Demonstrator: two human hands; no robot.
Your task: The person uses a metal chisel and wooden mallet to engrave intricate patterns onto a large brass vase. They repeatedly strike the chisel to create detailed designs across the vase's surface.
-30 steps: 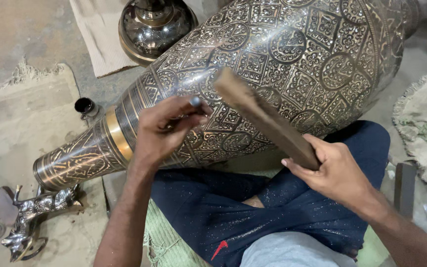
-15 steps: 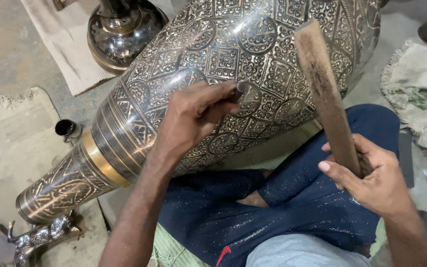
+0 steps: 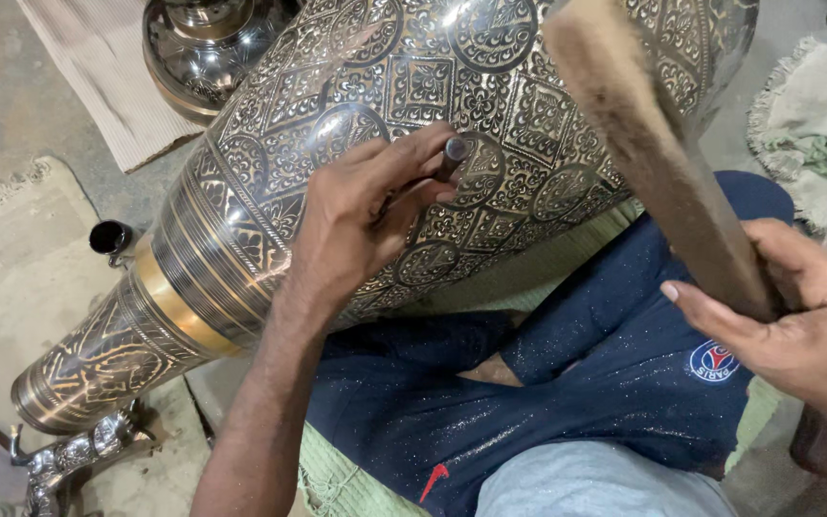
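Right hand (image 3: 796, 316), wooden mallet (image 3: 658, 158) raised higher

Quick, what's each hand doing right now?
Left hand: fingers closed on a small punch set against the vase.
Right hand: closed around a wooden bat, raised.

arms: bare, no sleeves in view
shorts (image 3: 614, 383): dark blue, speckled (small round crest, red mark)
shirt (image 3: 605, 483): grey

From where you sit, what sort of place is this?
Probably a metal craft workshop, worked on the floor: a large engraved vase lies across the lap, left hand holds a punch, right hand a wooden mallet.
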